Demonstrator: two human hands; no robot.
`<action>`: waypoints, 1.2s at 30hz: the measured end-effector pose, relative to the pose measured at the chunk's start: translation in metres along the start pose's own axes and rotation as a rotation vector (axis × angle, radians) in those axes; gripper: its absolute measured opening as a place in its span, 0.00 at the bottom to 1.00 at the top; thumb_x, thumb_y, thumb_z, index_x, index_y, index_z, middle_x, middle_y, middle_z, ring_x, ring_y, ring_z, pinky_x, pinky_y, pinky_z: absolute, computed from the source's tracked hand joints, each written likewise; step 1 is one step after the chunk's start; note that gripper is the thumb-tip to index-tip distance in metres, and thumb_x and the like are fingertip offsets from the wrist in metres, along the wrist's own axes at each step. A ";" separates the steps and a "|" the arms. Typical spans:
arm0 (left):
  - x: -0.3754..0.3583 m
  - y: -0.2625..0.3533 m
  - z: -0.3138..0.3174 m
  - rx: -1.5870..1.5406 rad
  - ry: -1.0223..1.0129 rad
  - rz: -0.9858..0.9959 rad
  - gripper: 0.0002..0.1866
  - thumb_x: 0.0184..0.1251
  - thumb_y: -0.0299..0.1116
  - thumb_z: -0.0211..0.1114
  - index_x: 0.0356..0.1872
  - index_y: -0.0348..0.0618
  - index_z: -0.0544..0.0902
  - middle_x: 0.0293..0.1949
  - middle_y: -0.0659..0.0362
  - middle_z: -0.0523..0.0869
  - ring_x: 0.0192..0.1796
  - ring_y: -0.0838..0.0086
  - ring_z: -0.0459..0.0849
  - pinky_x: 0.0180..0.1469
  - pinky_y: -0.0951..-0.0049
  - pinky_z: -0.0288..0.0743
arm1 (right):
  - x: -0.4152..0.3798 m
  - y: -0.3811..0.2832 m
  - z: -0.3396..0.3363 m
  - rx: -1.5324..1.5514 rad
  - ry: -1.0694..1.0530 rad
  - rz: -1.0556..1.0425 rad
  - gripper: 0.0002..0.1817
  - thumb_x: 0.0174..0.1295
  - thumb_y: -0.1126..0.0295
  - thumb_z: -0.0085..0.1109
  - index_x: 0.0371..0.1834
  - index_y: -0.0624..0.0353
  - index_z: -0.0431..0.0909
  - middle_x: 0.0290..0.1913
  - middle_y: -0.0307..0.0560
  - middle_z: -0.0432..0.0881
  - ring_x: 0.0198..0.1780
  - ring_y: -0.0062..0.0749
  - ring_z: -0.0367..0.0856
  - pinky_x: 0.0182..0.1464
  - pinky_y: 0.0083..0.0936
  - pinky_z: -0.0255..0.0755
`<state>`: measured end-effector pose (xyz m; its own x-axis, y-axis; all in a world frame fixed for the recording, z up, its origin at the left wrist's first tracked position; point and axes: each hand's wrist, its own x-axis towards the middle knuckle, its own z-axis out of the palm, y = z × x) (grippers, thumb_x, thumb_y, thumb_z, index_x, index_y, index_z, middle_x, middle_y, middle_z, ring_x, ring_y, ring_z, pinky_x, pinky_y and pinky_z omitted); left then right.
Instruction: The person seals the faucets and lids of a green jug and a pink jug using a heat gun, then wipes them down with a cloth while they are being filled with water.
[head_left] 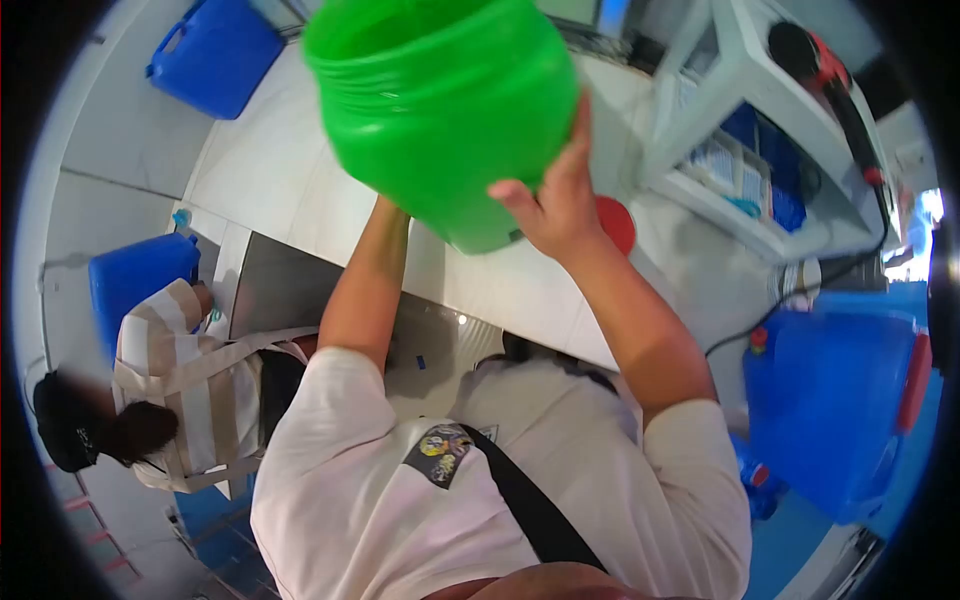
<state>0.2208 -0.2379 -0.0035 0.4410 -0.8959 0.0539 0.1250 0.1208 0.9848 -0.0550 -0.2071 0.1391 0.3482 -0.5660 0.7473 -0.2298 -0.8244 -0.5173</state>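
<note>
A large green plastic container (450, 110) with a wide threaded mouth is tilted above the white table (290, 180), its opening at the upper left of the view. My right hand (557, 200) grips its right side, fingers behind the wall and thumb on the near face. My left forearm (365, 280) reaches up to the container's lower left, and the left hand is hidden behind it. On the table by my right wrist is a round red object (615, 225), partly covered by the arm.
Another person (190, 390) in a striped top and dark cap is at the left. Blue jerrycans (215, 60) stand around the table, with a large blue container (830, 400) at the right. A white shelf unit (690, 130) carries a black-and-red corded tool (825, 75).
</note>
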 end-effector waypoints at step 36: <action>-0.257 0.078 0.198 -0.959 -1.024 -0.639 0.50 0.70 0.78 0.34 0.76 0.45 0.63 0.57 0.50 0.83 0.60 0.60 0.82 0.66 0.56 0.74 | -0.117 -0.049 -0.162 -0.094 -0.128 0.152 0.37 0.62 0.55 0.71 0.71 0.56 0.68 0.65 0.56 0.73 0.65 0.54 0.74 0.68 0.42 0.65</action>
<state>-0.0582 -0.0831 0.0920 -0.6354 -0.7553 0.1603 0.7321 -0.5234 0.4360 -0.2314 -0.1020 0.1447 0.4145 -0.6833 0.6011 -0.3704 -0.7300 -0.5744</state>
